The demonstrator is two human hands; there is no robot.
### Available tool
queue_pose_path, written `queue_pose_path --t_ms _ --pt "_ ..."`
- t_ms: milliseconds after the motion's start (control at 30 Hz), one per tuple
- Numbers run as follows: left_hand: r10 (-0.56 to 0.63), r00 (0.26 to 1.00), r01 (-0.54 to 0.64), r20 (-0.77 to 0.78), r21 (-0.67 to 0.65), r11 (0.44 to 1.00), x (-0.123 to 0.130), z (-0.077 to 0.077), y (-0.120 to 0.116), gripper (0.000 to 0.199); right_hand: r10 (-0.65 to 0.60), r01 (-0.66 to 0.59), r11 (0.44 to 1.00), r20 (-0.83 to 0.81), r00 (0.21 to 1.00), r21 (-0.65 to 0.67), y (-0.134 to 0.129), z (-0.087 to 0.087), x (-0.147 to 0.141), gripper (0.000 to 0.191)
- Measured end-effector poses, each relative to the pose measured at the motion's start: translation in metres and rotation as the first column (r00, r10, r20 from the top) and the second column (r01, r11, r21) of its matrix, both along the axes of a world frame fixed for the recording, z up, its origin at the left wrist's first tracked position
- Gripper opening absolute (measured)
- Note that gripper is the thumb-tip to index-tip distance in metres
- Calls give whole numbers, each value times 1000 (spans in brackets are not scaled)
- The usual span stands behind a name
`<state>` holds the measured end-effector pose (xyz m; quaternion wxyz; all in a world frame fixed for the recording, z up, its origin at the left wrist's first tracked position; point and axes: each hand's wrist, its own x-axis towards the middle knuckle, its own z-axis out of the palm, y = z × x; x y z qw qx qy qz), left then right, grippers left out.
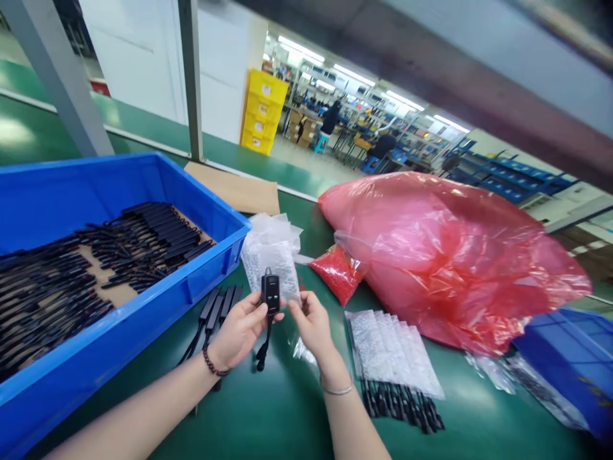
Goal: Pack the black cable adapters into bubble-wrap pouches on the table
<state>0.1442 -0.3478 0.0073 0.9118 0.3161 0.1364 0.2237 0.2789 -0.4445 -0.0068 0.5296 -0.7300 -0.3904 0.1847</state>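
Note:
A small black device [271, 295] with a short cable and plug hanging down is held upright in my left hand [242, 329], between thumb and fingers. Just right of it, my right hand [311, 322] has its thumb and fingers pinched near the edge of the clear bubble bags; what it grips, if anything, is too small to name. The stack of bubble bags [271, 246] lies behind both hands. More black devices [223, 306] lie beside my left wrist. To the right, several bubble-bagged devices [393, 358] overlap in a row with their cables sticking out.
A blue bin [191, 281] full of black cabled devices stands at left. Behind the bags is a cardboard sheet [234, 186]. A large red plastic bag [445, 255] and a small bag of red pieces [338, 273] lie right. Another blue bin [569, 358] stands far right.

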Motion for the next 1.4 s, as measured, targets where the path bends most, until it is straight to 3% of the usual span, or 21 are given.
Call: queue_pose_path --t_ms 100,167,200,267,367,433,500,633,800,900,1000,1100,1200,1267,1400 --pt "67 997 -64 -37 73 995 -2 2 0 40 276 -261 961 -313 909 90 -1 -1 -22 31" --pt "92 991 -74 -94 177 981 -4 3 -3 48 480 -477 871 -409 776 118 -2 -1 -36 33" --pt "123 986 -94 -110 237 967 -4 2 -4 50 527 -525 840 -447 723 141 -2 -1 -41 32" --pt "222 973 -188 -69 330 925 -4 1 -6 49 521 -465 850 -511 683 245 -3 -2 -46 32" --pt "300 954 -290 19 318 903 -3 0 -9 41 345 -104 902 -554 758 419 -2 -6 -39 30" --pt "265 964 -260 20 263 929 -3 0 -12 39 182 105 886 -547 817 452 -1 -9 -31 27" --pt "198 980 -199 27 212 957 -5 0 -16 38 55 203 877 -512 857 435 -1 -12 -24 25" --pt "67 998 -67 7 221 973 -6 1 -26 37 -31 205 906 -426 904 369 -2 -14 -20 25" --pt "209 962 -135 -174 361 923 0 -3 -22 48 24 82 931 -283 959 357 -10 -13 -20 21" --pt "232 945 -87 -232 505 859 2 -7 -10 23 70 24 923 -230 971 384 -15 -12 -18 32" --pt "353 907 -172 -228 566 807 0 -6 4 18 69 27 900 -204 976 436 -17 -9 -17 37" --pt "447 873 -307 -193 496 812 0 1 15 20 59 5 894 -128 990 449 -17 -8 -16 27" --pt "454 883 -403 -121 301 864 1 7 22 26 37 17 876 -102 994 482 -20 -14 -13 25" --pt "426 899 -409 -104 154 900 2 7 23 29 67 -45 885 -32 997 463 -23 -20 -12 27" --pt "345 934 -350 -95 -43 936 1 6 22 31 151 -225 928 253 955 296 -30 -21 -11 31"
